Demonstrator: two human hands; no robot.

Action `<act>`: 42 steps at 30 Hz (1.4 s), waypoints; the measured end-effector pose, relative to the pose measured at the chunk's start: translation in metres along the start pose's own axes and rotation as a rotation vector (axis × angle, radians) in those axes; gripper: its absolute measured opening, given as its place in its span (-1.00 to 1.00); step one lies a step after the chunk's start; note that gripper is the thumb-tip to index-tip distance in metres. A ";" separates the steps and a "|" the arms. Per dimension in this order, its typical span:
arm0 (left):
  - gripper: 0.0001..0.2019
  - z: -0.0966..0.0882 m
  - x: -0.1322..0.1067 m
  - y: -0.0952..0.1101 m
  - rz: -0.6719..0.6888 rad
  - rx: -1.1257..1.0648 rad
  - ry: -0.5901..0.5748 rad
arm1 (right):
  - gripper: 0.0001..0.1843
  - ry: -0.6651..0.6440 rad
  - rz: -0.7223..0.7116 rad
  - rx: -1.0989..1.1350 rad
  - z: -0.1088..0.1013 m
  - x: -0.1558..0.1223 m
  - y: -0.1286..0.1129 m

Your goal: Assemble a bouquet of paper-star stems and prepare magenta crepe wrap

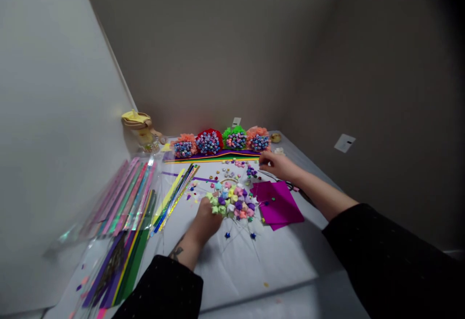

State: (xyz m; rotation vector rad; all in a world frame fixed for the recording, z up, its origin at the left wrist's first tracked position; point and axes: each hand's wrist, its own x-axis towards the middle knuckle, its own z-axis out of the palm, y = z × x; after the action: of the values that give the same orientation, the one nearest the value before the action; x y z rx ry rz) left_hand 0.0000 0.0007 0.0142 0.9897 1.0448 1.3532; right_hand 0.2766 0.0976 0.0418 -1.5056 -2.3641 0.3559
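In my left hand (208,220) is a bouquet of folded paper stars (234,202) in green, yellow, pink, purple and white, its fingers closed round it from below. Thin wires spread out under it, and two dark blue stars (253,236) show near their ends. My right hand (278,165) reaches over the far right of the table, fingers bent together in a pinch; whatever is between them is too small to make out. Just left of it lies a small heap of purple stars (251,172). Scissors (288,184) lie below its wrist, beside magenta paper sheets (283,205).
Several finished star bouquets (209,142) wrapped in coloured paper line the back, against the wall. Paper strips (178,195) and clear packets of strips (125,190) cover the left side. A yellow-topped container (141,128) stands at the back left corner. Loose stars (227,174) dot the table's middle.
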 end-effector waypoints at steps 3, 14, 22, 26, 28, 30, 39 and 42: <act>-0.77 -0.002 0.002 -0.003 0.057 0.137 -0.084 | -0.85 0.305 -0.006 0.141 -0.020 -0.004 -0.009; -0.76 0.007 0.002 -0.001 -0.042 0.134 -0.378 | -0.87 0.293 -0.387 0.320 -0.064 -0.035 -0.104; -0.65 0.004 -0.005 0.000 -0.166 -0.116 -0.640 | -0.88 0.269 -0.674 0.063 -0.055 -0.029 -0.130; -0.65 0.003 -0.006 -0.002 -0.167 -0.133 -0.688 | -0.88 0.390 -0.743 -0.041 -0.051 -0.027 -0.133; -0.64 0.003 -0.007 -0.001 -0.166 -0.121 -0.706 | -0.88 0.402 -0.771 -0.067 -0.048 -0.027 -0.133; -0.62 0.004 -0.007 0.001 -0.165 -0.107 -0.717 | -0.86 0.404 -0.782 -0.085 -0.046 -0.026 -0.133; -0.60 0.005 -0.006 0.003 -0.111 -0.070 -0.730 | -0.85 0.486 -0.730 -0.033 -0.036 -0.026 -0.130; -0.60 0.005 -0.006 0.004 -0.103 -0.042 -0.734 | -0.84 0.491 -0.725 -0.034 -0.037 -0.027 -0.131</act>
State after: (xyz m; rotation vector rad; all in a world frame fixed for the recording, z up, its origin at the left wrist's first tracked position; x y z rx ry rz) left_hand 0.0041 -0.0049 0.0193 1.2459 0.4960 0.8084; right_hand 0.1931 0.0200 0.1208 -0.5605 -2.2987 -0.2085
